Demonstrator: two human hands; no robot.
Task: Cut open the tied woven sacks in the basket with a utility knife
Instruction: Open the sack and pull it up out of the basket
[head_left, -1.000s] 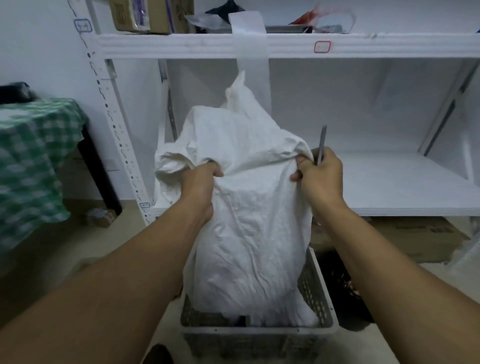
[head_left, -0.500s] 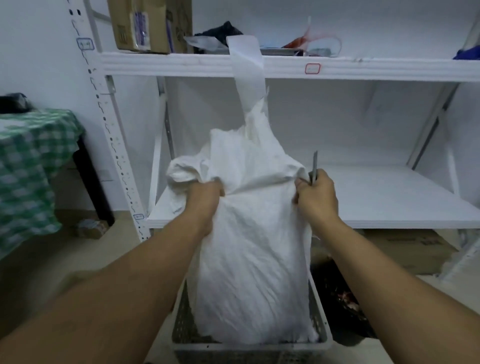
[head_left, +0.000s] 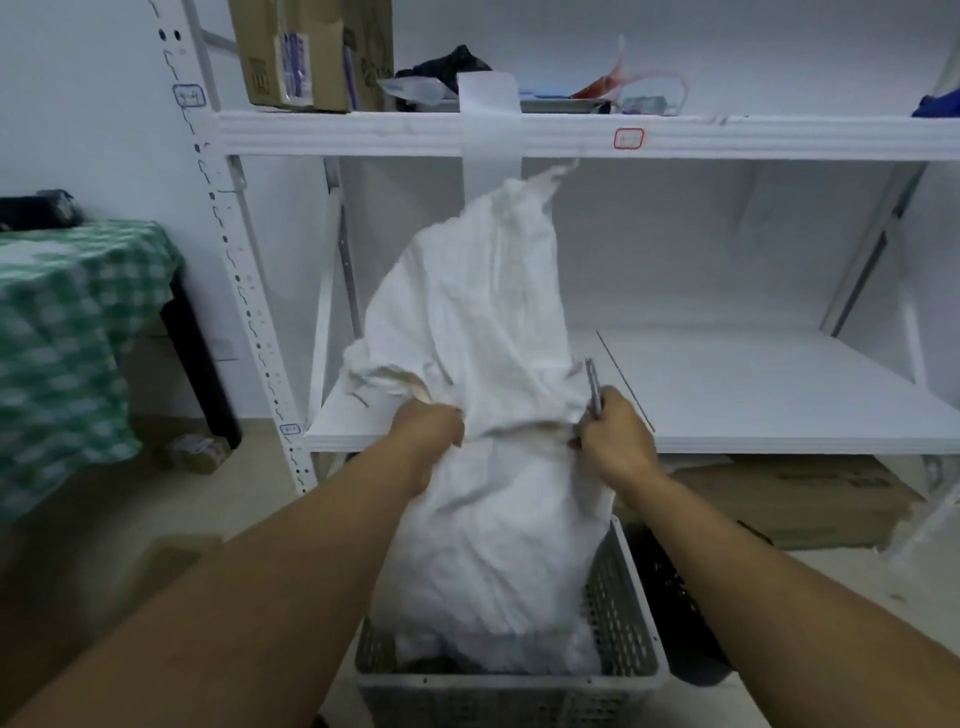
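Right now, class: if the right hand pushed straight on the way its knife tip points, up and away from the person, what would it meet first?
The right hand holds the knife beside the sack. Its tip points up toward the rack; probably open air first, then the rack's back wall above the lower shelf. Depth is unclear.

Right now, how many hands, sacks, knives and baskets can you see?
Hands: 2, the left hand and the right hand, both gripping the sack
White woven sack: 1
Utility knife: 1, in the right hand
Grey basket: 1
Total: 5
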